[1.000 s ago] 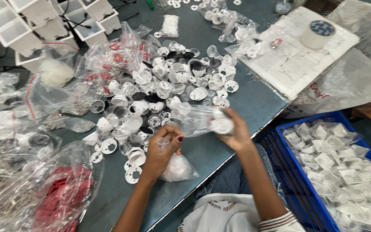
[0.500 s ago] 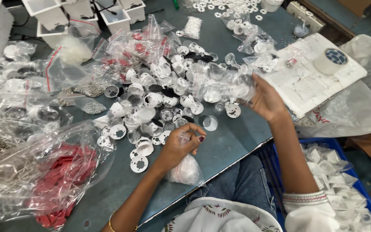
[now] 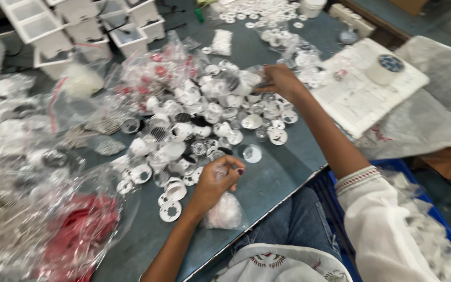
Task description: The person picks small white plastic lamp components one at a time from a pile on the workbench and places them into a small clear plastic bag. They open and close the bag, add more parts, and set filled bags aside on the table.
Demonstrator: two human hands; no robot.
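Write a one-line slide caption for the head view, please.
Left hand pinches a small part; right hand reaches into white round parts.

Packaging-wise it's mostly clear plastic bags: a small clear plastic pouch of white bits point(image 3: 225, 211) sits right under the left hand point(image 3: 215, 183) at the table edge. A crinkly clear bag of red parts point(image 3: 82, 235) lies bottom left, and red-striped zip bags point(image 3: 147, 78) are heaped further back.

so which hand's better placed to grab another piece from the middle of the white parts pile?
Probably the left hand: it sits at the near edge of the pile of white round parts, above a small clear bag. The right hand is stretched to the far side, already gripping a clear bag.
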